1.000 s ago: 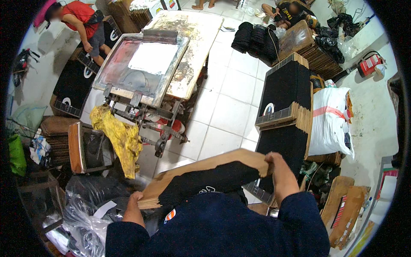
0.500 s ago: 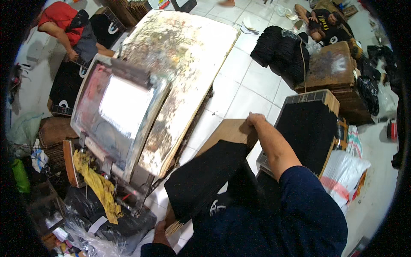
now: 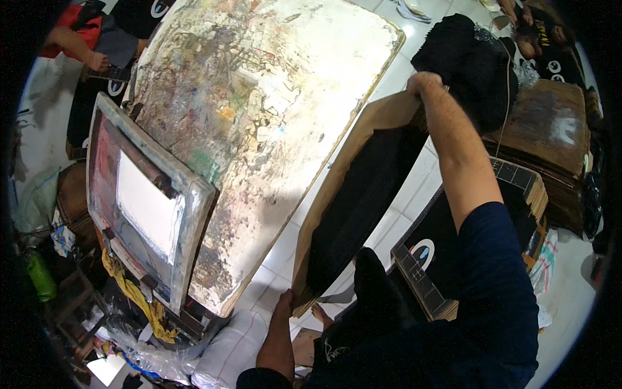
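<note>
Swung round since earlier frame: black-faced board stack (image 3: 363, 201), now steeply on edge alongside paint-crusted table (image 3: 259, 136). Head view: my right hand (image 3: 425, 84) closed round stack's far end; my left hand (image 3: 284, 310) gripping near end, some fingers hidden. Stack held over tiled floor (image 3: 409, 193), between table and black-topped pile (image 3: 437, 227). Screen frame (image 3: 146, 201) tilted at table's near left.

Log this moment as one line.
left hand: holds near end of board stack; right hand: holds far end; black layer: on boards; paint-stained table: alongside; screen frame: tilted
</note>
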Action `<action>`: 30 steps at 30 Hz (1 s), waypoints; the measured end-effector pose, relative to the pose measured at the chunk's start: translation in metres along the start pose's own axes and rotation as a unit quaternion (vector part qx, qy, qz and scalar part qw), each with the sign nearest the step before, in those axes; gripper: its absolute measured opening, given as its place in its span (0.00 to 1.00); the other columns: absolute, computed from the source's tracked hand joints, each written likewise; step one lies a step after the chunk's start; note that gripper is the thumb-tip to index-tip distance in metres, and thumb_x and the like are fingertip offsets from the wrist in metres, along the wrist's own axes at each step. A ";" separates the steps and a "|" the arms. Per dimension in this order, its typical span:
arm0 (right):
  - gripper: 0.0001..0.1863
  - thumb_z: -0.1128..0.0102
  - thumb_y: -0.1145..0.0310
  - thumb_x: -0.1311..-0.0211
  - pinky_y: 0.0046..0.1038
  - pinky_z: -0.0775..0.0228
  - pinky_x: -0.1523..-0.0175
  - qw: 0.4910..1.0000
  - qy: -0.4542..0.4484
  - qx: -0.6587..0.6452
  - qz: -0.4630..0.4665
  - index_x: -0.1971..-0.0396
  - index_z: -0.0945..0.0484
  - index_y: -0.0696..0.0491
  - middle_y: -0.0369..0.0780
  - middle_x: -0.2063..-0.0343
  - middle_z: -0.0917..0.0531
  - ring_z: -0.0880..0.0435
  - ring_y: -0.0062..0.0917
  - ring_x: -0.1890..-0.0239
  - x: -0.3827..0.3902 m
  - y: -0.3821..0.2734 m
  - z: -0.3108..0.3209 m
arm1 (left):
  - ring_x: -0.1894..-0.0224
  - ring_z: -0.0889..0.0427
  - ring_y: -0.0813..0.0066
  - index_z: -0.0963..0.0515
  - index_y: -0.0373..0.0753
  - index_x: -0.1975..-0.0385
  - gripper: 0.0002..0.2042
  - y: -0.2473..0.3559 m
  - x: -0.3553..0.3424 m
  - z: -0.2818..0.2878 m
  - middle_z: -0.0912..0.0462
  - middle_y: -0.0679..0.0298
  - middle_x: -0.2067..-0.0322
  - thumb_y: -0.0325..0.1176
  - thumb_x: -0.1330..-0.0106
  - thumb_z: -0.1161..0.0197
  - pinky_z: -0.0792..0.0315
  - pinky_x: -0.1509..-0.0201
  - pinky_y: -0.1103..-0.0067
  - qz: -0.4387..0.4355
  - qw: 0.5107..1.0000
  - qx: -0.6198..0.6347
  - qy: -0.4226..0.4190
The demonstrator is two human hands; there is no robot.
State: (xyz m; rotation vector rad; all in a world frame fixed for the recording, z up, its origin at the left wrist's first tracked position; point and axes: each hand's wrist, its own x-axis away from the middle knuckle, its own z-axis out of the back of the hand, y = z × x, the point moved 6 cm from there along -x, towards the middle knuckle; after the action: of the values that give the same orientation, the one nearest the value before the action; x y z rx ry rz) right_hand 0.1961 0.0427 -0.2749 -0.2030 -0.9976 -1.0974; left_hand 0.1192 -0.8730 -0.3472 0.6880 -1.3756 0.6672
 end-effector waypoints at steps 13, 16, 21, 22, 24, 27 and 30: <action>0.50 0.30 0.39 0.42 0.48 0.31 0.29 0.850 -0.161 -0.483 0.132 0.26 0.39 0.51 0.55 0.22 0.50 0.38 0.48 0.25 -0.108 0.032 0.027 | 0.57 0.15 0.46 0.22 0.29 0.46 0.22 0.097 -0.007 -0.020 0.16 0.42 0.55 0.41 0.28 0.51 0.19 0.54 0.52 0.203 0.951 0.221 -0.071; 0.49 0.39 0.40 0.33 0.41 0.18 0.43 0.668 -0.149 -0.706 0.183 0.25 0.45 0.58 0.61 0.34 0.28 0.14 0.45 0.45 -0.069 0.044 0.021 | 0.47 0.19 0.34 0.24 0.29 0.42 0.25 0.128 0.006 -0.007 0.19 0.35 0.48 0.42 0.29 0.55 0.21 0.47 0.46 0.255 0.894 0.335 -0.155; 0.30 0.54 0.44 0.21 0.31 0.17 0.57 0.627 0.196 -0.748 0.093 0.43 0.25 0.59 0.48 0.64 0.09 0.08 0.32 0.65 -0.070 0.039 -0.163 | 0.32 0.30 0.45 0.26 0.41 0.34 0.28 0.161 0.007 0.021 0.33 0.43 0.30 0.53 0.28 0.43 0.23 0.41 0.53 0.272 0.836 0.409 -0.246; 0.30 0.53 0.43 0.22 0.32 0.17 0.57 0.660 0.159 -0.729 0.084 0.48 0.23 0.59 0.44 0.67 0.09 0.08 0.29 0.68 -0.052 0.022 -0.238 | 0.30 0.32 0.46 0.26 0.41 0.34 0.28 0.165 0.011 0.019 0.36 0.43 0.29 0.52 0.28 0.44 0.24 0.40 0.55 0.299 0.785 0.449 -0.306; 0.31 0.51 0.41 0.25 0.34 0.18 0.62 0.696 0.066 -0.715 0.005 0.57 0.19 0.59 0.44 0.73 0.11 0.09 0.32 0.70 0.012 -0.017 -0.399 | 0.29 0.33 0.46 0.27 0.39 0.33 0.30 0.162 0.002 0.030 0.36 0.41 0.29 0.52 0.29 0.42 0.23 0.41 0.55 0.247 0.829 0.434 -0.253; 0.21 0.49 0.54 0.25 0.33 0.19 0.57 0.954 -0.006 -0.285 0.087 0.61 0.15 0.55 0.43 0.66 0.11 0.13 0.29 0.65 0.181 -0.047 -0.586 | 0.28 0.34 0.46 0.29 0.37 0.32 0.30 0.161 -0.002 0.039 0.37 0.39 0.29 0.50 0.29 0.42 0.22 0.41 0.56 0.170 0.868 0.430 -0.182; 0.22 0.42 0.53 0.28 0.40 0.22 0.64 0.787 -0.314 -0.528 -0.049 0.73 0.16 0.56 0.42 0.76 0.14 0.16 0.34 0.74 0.343 -0.054 -0.704 | 0.33 0.28 0.40 0.34 0.36 0.29 0.36 0.162 0.005 0.032 0.34 0.37 0.32 0.56 0.29 0.44 0.20 0.41 0.56 0.119 0.854 0.479 -0.164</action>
State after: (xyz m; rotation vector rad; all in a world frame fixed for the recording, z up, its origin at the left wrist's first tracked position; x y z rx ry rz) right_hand 0.5866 -0.6187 -0.4350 -1.5311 -0.8459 -1.6471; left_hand -0.0251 -0.7935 -0.3328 1.4867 -1.4019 1.5322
